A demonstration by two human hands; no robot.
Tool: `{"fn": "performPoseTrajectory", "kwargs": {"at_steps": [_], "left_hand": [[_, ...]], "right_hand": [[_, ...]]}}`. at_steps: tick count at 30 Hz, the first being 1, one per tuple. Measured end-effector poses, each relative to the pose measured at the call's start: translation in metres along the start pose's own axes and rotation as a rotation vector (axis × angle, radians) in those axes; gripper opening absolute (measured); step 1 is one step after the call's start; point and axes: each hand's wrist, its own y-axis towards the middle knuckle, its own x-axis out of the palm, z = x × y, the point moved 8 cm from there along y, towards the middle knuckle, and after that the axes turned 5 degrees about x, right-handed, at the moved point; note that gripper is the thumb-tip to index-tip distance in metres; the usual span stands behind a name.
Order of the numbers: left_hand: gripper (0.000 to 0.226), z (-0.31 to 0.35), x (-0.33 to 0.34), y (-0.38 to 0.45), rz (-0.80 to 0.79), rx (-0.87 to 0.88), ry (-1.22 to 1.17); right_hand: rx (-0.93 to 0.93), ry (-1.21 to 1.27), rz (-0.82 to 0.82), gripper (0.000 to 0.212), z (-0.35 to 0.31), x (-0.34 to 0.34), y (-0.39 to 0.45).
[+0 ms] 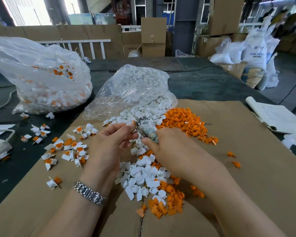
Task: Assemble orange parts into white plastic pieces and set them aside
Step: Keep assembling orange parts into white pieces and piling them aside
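At frame centre, the left hand [108, 142] pinches a small part; the right hand [167, 144] grips a wrapped tool [148, 131]. A slip could flick pieces into the loose white pieces [140, 178].

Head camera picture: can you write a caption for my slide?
Two hands, left hand and right hand, work a small tool above piles of white pieces and orange parts.
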Motion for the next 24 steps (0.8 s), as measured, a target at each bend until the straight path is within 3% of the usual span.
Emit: {"fn": "performPoseTrajectory", "kwargs": {"at_steps": [7,9,14,18,20,24], "left_hand": [[0.011,0.004,-0.009,0.005,0.055,0.018,0.002],[0.005,0.007,-0.017,0.006,0.074,0.033,0.089],[0.009,0.029,-0.039,0.006,0.242,0.237,0.618],[0.012,0.050,-0.048,0.006,0.381,0.360,1.121],[0.013,0.049,-0.037,0.007,0.258,0.417,1.170],[0.021,0.023,-0.003,0.005,-0.215,0.345,1.150]], "right_hand": [[0.026,0.171,-0.139,0.054,0.012,-0.003,-0.001],[0.082,0.259,-0.102,0.053,0.027,-0.014,0.004],[0.261,0.084,0.097,0.036,0.067,-0.021,0.021],[0.378,-0.129,0.111,0.055,0.078,-0.007,0.026],[0.390,-0.199,0.128,0.061,0.079,-0.004,0.027],[0.383,-0.249,0.141,0.066,0.082,0.000,0.031]]}}
